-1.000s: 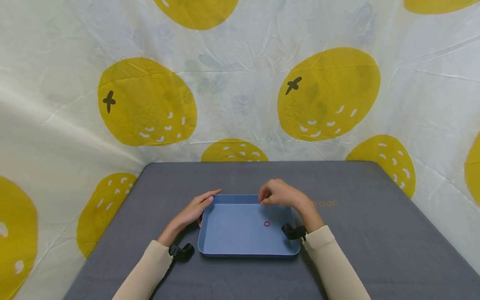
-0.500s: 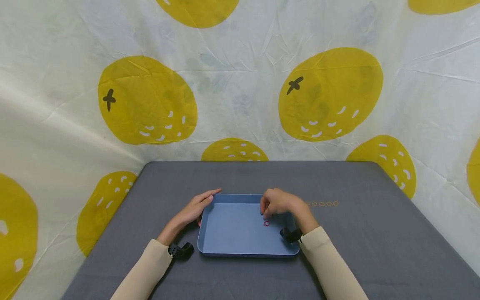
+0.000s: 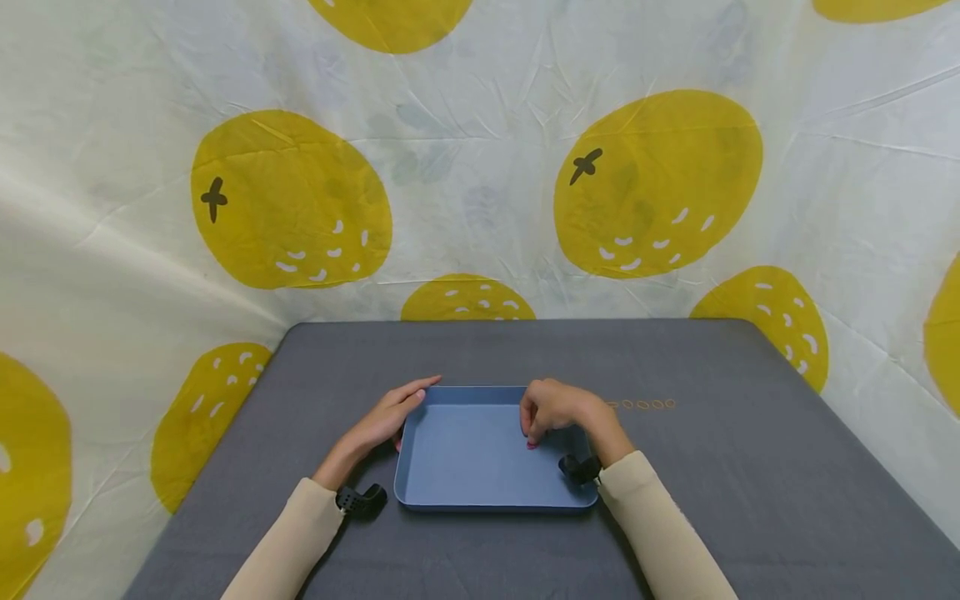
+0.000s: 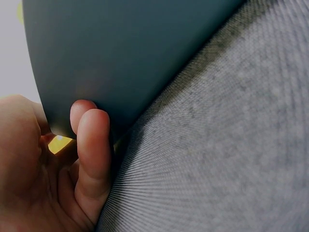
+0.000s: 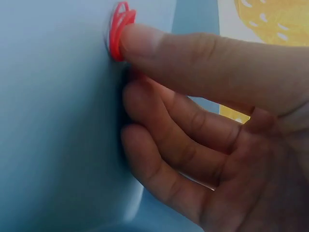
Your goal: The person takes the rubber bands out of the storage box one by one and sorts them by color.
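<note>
A shallow blue tray (image 3: 480, 467) lies on the grey table. My left hand (image 3: 385, 418) holds its far left corner, with the thumb along the rim. In the left wrist view, two curled fingers (image 4: 94, 145) press against the tray's outer wall. Inside the tray, right of its middle, my right hand (image 3: 553, 410) reaches down to a small red rubber band (image 3: 532, 445). The right wrist view has the thumb on the rubber band (image 5: 117, 31), pinching it at the tray floor; the index fingertip is hidden behind the thumb. The other fingers are curled close to the floor.
Several thin orange rings (image 3: 642, 404) lie in a row on the table, right of the tray and partly behind the right wrist. A white cloth (image 3: 465, 192) printed with yellow fruit hangs behind the table (image 3: 765, 483).
My right hand has come down from the tray's far rim towards me and now has its fingertips on the red rubber band. The left hand stays at the corner.
</note>
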Available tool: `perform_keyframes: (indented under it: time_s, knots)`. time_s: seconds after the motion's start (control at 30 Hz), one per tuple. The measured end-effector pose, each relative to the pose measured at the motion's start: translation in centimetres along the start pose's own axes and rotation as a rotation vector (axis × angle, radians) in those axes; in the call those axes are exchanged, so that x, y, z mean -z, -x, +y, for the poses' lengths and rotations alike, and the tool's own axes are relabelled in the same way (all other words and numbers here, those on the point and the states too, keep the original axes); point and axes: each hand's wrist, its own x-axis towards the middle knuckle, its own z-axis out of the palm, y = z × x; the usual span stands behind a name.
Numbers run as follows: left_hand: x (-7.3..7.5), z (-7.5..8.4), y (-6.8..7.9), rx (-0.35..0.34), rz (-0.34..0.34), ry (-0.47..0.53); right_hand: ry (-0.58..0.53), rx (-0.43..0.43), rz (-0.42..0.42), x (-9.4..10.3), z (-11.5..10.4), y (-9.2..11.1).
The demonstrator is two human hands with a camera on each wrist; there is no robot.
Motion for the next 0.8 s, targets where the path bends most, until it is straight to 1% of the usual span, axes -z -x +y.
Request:
perform_keyframes:
  time_s: [0.2, 0.3, 0.4, 0.6, 0.8]
  knots:
    - [-0.1, 0.1, 0.0, 0.009, 0.009, -0.008, 0.064, 0.033, 0.003, -0.1, 0.1, 0.0]
    - [-0.1, 0.1, 0.1, 0.016, 0.013, -0.007, 0.079, 0.040, 0.000, -0.1, 0.1, 0.0]
    - [-0.1, 0.1, 0.1, 0.020, 0.013, 0.000, 0.058, 0.050, -0.013, 0.0, 0.2, 0.1]
    - [-0.2, 0.1, 0.0, 0.013, 0.010, 0.012, -0.021, 0.053, -0.027, 0.4, 0.6, 0.2]
    - [-0.2, 0.1, -0.1, 0.007, 0.013, 0.004, -0.036, 0.045, -0.014, 0.9, 0.7, 0.1]
